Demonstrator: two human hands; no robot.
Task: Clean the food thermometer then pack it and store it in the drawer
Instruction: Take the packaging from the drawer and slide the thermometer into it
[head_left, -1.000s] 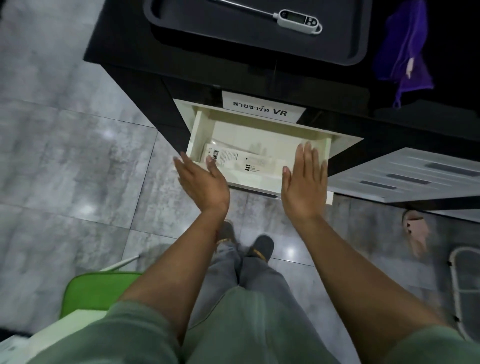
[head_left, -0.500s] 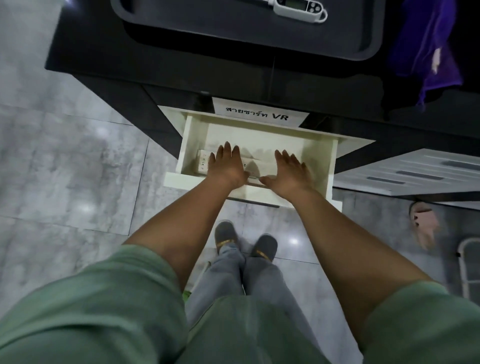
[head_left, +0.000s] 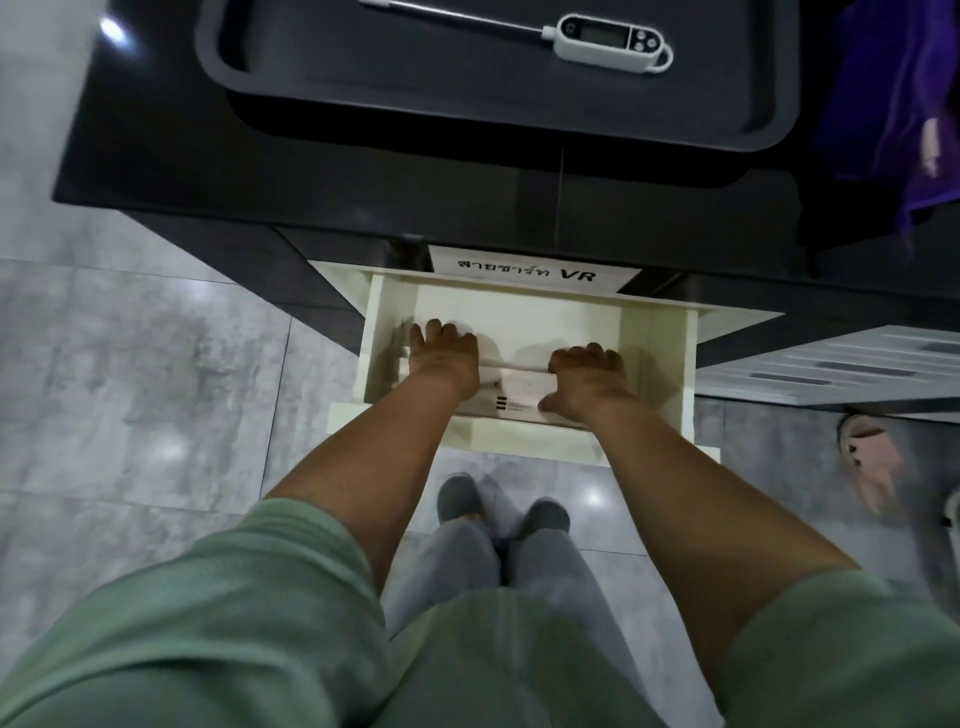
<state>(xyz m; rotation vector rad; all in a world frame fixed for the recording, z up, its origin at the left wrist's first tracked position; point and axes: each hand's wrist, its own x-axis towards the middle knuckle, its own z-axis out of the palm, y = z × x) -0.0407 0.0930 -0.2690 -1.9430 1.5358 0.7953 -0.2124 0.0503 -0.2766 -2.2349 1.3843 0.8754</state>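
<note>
Grey floor tiles surround a black counter whose cream drawer stands pulled out. A second ago your hands hovered flat above it; now your left hand and right hand have dropped inside, fingers curled closed on the long white box, so you are likely fetching the packaging. Your thermometer lies uncleaned on the dark tray above, beside a purple cloth. A label above the drawer reads Thai script, then "VR".

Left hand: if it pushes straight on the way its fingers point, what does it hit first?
Probably the drawer's back wall; the left hand grips the box, and only bare drawer floor shows ahead. Depth is unclear.
</note>
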